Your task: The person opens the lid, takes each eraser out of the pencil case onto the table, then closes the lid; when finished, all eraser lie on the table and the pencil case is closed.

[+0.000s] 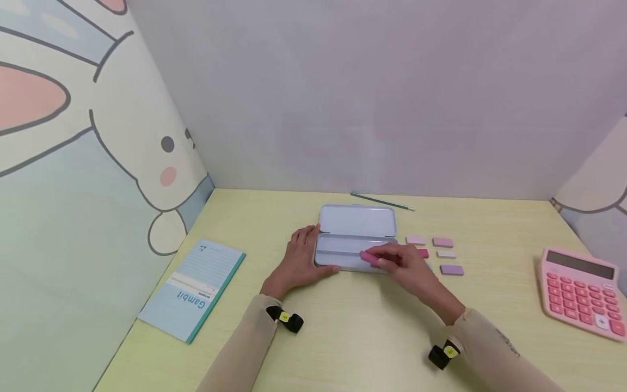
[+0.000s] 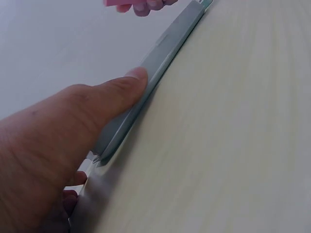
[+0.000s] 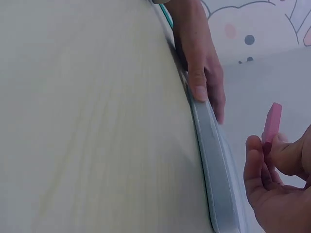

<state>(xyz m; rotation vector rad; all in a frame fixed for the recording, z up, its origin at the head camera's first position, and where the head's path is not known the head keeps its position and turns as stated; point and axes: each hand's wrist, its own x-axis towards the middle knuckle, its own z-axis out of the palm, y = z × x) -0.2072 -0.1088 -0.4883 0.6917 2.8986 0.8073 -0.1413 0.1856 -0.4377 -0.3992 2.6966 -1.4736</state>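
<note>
A pale blue-grey pencil tin [image 1: 356,220] lies with its lid raised at the back. My left hand [image 1: 300,258] rests against the tin's left end, the fingers along that side. Its straight thumb [image 2: 119,94] presses on the front wall. Over the right part of the tin, my right hand [image 1: 401,267] pinches a pink block-shaped eraser [image 1: 369,258] between thumb and fingers. In the right wrist view the eraser [image 3: 272,121] sticks up from the fingertips, apart from the tin's wall. The right hand hides the tin's right front corner.
Several small erasers [image 1: 443,242], pink, white and purple, lie right of the tin. Behind it is a green pencil [image 1: 382,201]. A notebook [image 1: 193,288] lies at the left, a pink calculator [image 1: 582,294] at the right. A wall [image 1: 372,109] closes off the back.
</note>
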